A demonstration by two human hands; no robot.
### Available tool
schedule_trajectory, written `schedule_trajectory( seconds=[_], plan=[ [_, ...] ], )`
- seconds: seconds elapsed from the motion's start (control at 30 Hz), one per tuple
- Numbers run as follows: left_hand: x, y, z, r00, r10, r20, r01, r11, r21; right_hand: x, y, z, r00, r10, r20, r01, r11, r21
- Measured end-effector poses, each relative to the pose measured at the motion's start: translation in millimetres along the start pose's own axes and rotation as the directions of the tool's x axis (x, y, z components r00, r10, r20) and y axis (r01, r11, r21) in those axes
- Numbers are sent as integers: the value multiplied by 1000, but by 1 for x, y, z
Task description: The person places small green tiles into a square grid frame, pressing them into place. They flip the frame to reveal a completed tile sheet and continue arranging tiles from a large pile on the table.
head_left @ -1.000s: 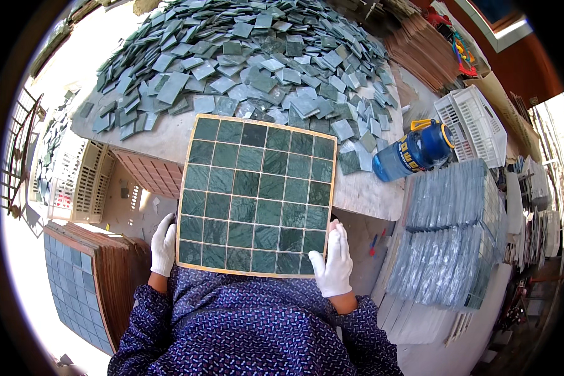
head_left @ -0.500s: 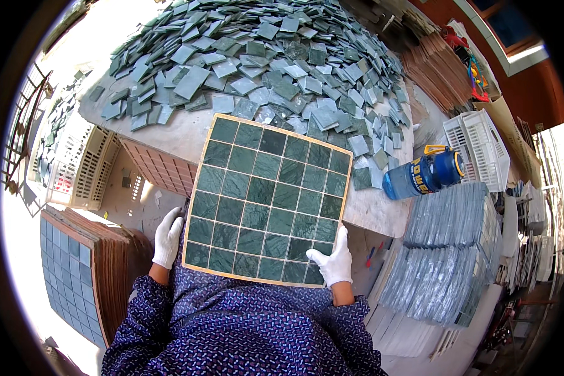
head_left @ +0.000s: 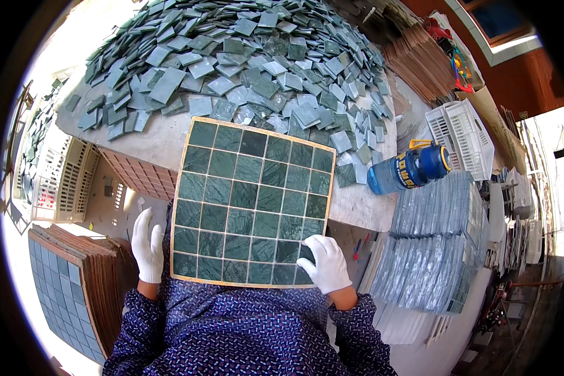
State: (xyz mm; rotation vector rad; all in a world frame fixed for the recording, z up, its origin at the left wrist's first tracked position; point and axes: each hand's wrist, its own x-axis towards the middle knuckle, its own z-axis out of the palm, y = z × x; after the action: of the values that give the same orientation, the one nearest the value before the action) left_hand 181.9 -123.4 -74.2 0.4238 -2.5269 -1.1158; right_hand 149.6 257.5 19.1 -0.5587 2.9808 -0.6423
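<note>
A square wood-edged board (head_left: 179, 200) filled with rows of dark green stone tiles leans across my lap against the worktable. My right hand (head_left: 327, 264), in a white glove, is at its lower right corner. Thumb and fingertips close around a green tile (head_left: 306, 253) in the right-hand column; the hand partly covers the corner. My left hand (head_left: 147, 247), also gloved in white, is raised just off the board's left edge, fingers apart and holding nothing.
Loose green tiles (head_left: 232, 69) are heaped on the table (head_left: 363, 210). A blue bottle (head_left: 407, 168) lies at right, near stacked wrapped tiles (head_left: 429, 244) and white crates (head_left: 460, 135). At left are stacked tiled boards (head_left: 56, 282), a crate (head_left: 69, 182) and a leaning brown board (head_left: 141, 169).
My left hand has moved left, away from the board, with its fingers opening. My right hand has shifted from the board's right edge onto a tile near the corner. The view has shifted slightly.
</note>
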Motion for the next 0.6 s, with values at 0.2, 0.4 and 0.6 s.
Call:
schedule_trajectory(
  seconds=[0.2, 0.4, 0.6],
  plan=[
    [2, 130, 14, 744, 537, 397, -547, 831, -100, 25, 0, -16, 976, -14, 218, 26, 998, -52],
    [-11, 142, 62, 571, 555, 605, -711, 702, 27, 26, 12, -41, 907, 233, 350, -317, 926, 206],
    [-13, 142, 63, 584, 561, 586, -716, 696, 48, -10, 39, -13, 791, 563, 239, -525, 424, 738]
  ],
)
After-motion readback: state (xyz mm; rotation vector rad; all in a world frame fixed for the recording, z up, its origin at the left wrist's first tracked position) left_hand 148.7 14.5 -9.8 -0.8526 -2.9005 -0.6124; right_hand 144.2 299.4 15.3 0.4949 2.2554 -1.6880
